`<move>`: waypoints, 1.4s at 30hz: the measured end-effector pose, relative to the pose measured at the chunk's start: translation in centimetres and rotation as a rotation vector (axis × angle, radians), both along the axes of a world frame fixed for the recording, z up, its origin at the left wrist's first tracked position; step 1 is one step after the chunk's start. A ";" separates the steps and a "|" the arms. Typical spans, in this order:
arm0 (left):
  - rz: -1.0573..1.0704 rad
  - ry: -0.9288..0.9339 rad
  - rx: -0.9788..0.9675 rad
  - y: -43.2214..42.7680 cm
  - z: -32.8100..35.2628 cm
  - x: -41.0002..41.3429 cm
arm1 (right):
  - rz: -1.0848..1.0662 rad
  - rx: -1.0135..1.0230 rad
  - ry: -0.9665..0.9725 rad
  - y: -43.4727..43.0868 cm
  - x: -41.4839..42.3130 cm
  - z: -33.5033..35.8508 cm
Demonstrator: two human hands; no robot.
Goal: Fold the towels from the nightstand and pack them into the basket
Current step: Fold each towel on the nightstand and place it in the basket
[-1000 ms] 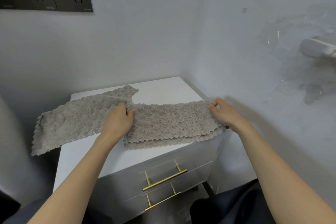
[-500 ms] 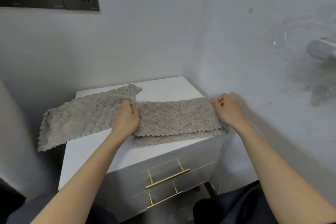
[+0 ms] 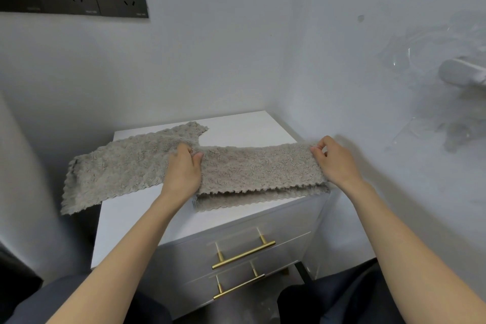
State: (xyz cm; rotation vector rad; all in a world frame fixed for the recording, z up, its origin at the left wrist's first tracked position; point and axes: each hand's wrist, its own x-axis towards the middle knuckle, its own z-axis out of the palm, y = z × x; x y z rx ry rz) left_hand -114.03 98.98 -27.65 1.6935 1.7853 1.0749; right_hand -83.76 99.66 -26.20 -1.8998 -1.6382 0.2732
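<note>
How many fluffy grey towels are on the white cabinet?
2. One fluffy grey-beige towel lies flat at the white nightstand's left, drooping over its edge. The folded towel lies at the right, gripped by the left hand and right hand. More may hide beneath.

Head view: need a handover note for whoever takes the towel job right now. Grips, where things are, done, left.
Left grip: pinches the left end of the folded towel at its far edge.
Right grip: pinches the right end of the same towel at its far edge.
Things: the folded towel lies across the right half of the nightstand, doubled lengthwise, with the lower layer showing at the front. The second towel lies flat on the left, its end hanging over the left edge. The basket is not in view.
Done: one lengthwise fold on the first towel.
Left: finish folding it, fold the second towel, pack both.
</note>
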 end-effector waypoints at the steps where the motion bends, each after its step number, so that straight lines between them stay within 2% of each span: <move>1: 0.012 0.039 -0.002 -0.2 -0.1 0.1 | 0.004 -0.013 -0.025 -0.1 0.0 -0.1; 10: 0.015 0.243 -0.091 -1.3 -0.1 0.3 | -0.004 -0.099 -0.171 -0.4 -0.4 -1.0; 15: 0.048 0.410 -0.147 -1.9 0.4 0.4 | -0.083 -0.008 -0.283 -0.7 -1.2 -0.6; 18: 0.113 0.564 0.018 -2.1 1.0 0.8 | -0.056 0.068 -0.411 -0.8 -3.0 -0.1; 21: 0.005 0.697 0.272 -2.0 0.8 2.6 | 0.146 0.145 -0.271 -1.0 -6.7 0.0; 23: -0.101 0.690 0.304 -1.8 0.4 4.3 | 0.282 0.145 -0.223 -1.4 -9.3 -0.6; 25: -0.182 0.686 0.228 -1.4 -0.3 5.4 | 0.381 0.093 -0.255 -1.4 -11.2 -1.6; 28: -0.259 0.704 0.036 -0.6 -1.8 5.7 | 0.420 -0.073 -0.320 -0.9 -12.1 -2.9; 33: -0.198 0.625 -0.031 -0.5 -2.9 5.5 | 0.347 -0.151 -0.436 -0.4 -11.0 -3.9; 42: -0.086 0.608 -0.192 -0.2 -2.6 3.1 | 0.138 -0.368 -0.396 -0.3 -5.4 -3.4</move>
